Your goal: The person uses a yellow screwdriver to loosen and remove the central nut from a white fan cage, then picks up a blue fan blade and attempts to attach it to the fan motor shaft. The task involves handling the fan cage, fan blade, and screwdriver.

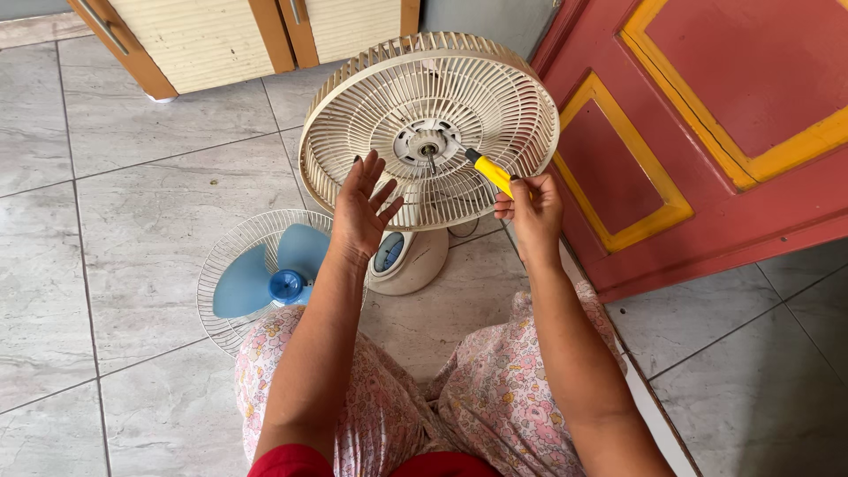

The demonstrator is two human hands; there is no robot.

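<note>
Left hand [362, 208] splayed; right hand [530, 208] seemingly pinching.

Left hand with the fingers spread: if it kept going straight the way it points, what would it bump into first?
Probably the cream plastic rear fan grille. The left hand is open, with its fingertips up close to the ribs beside the motor hub. Whether they already touch is unclear from this one view.

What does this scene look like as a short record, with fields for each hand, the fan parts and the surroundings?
Left hand: open, palm against the cream rear fan guard
Right hand: grips a yellow-handled screwdriver, tip pointed toward the motor hub
Fan base: cream, standing on the floor under the guard
Removed parts: front wire guard lying flat on the tiled floor, blue blade resting in it
Surroundings: red and yellow door to the right, cabinet behind
</note>
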